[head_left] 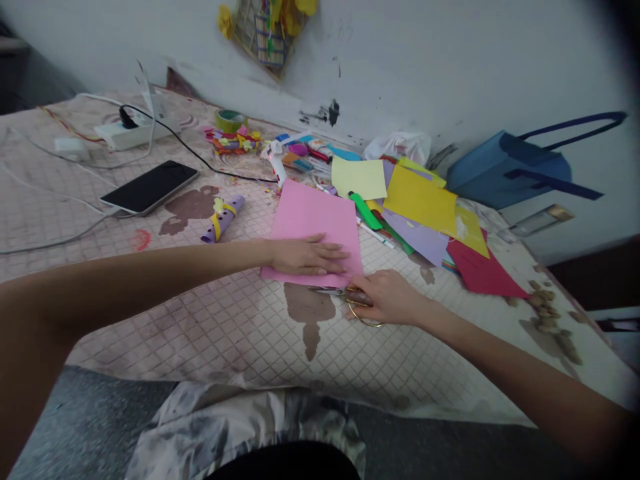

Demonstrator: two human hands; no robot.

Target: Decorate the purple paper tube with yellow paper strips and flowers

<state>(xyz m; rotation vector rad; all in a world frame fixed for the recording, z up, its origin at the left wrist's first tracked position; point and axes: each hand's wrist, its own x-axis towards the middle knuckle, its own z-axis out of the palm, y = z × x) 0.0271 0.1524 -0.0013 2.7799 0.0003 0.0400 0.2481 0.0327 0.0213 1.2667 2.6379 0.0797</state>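
A pink sheet of paper (pixel 313 213) lies on the patterned tablecloth (pixel 240 320) before me. My left hand (pixel 310 256) rests flat on its lower half, fingers stretched to the right. At the sheet's lower right corner, my right hand (pixel 383 297) is closed around a pair of scissors (pixel 357 308) with gold-coloured handles. The blades point left along the sheet's near edge; whether they touch the paper I cannot tell. Left of the sheet lies a rolled purple paper tube (pixel 227 219) with a yellow band and dark dots.
Coloured sheets, among them a yellow one (pixel 420 200) and a red one (pixel 483 270), overlap at right near a green cutter (pixel 365 211). A glue gun (pixel 275 160) stands behind. A tablet (pixel 150 187), cables and a power strip (pixel 135 130) occupy the left; a blue bag (pixel 505 170) is back right.
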